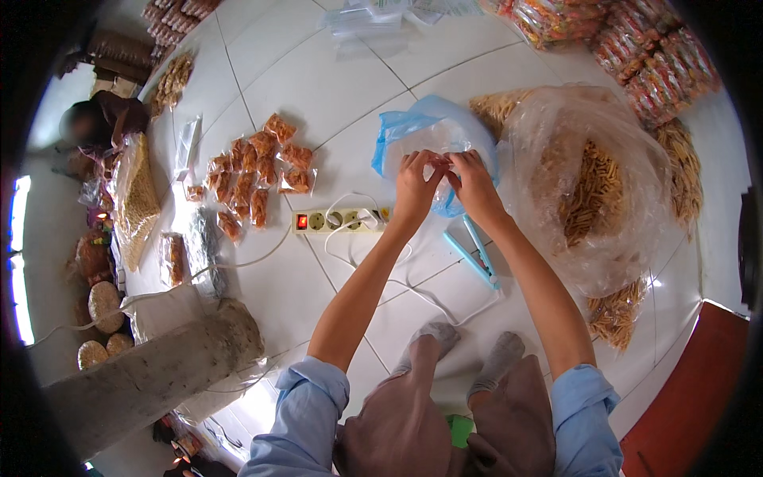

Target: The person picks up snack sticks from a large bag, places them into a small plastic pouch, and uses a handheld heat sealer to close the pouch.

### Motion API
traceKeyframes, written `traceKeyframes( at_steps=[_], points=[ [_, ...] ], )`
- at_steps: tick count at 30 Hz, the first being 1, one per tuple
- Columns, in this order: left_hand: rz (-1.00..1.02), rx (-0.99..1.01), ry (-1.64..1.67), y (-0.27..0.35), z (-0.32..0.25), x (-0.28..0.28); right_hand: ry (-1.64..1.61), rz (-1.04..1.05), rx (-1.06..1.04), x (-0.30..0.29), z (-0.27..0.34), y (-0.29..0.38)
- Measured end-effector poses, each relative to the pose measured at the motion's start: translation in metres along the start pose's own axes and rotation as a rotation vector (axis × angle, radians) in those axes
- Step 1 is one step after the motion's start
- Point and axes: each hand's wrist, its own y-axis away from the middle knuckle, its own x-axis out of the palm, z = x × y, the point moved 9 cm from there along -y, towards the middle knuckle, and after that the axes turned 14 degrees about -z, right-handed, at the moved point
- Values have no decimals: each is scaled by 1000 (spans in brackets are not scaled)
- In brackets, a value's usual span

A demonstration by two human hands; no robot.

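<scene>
My left hand [417,179] and my right hand [472,179] meet at the fingertips, pinching a thin piece of clear plastic [440,161] between them. What part of a bag it is cannot be made out. Directly beneath them lies a blue plastic bag [438,110] with whitish plastic in it. To its right stands a large clear plastic bag [632,197], its mouth open on yellowish-brown stick snacks [590,197]. Nearer my feet, a light-blue hand-held heat sealer or hair straightener [474,256] rests on the tiles with its arms apart.
A power strip [317,221] with a lit red switch and white cords lies left of my wrists. Small packed snacks [243,173] lie beyond it. Snack bundles [650,53] sit back right, plastic sleeves [363,21] at the far side. Another person [113,122] is at left, near a concrete pillar [161,358].
</scene>
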Motion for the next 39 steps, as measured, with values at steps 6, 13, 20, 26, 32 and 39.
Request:
traceKeyframes(
  at_steps=[6, 13, 20, 26, 32, 39],
  points=[
    [-72, -190, 229, -14, -49, -43, -320, -51, 215, -53, 31, -24],
    [-162, -371, 775, -47, -163, -99, -584, -107, 363, -144, 117, -64],
    [-174, -352, 1041, -40, -296, -140, -744, -291, 392, -262, 217, -58],
    [-104, -279, 1037, -8, -351, -146, -663, -593, 344, -342, 244, -12],
    [39, -50, 694, 7, -376, -99, -189, -783, 234, -373, 203, 38],
    [288, 294, 366, 48, -356, -50, 3, -485, 164, -346, 187, 48]
  ],
)
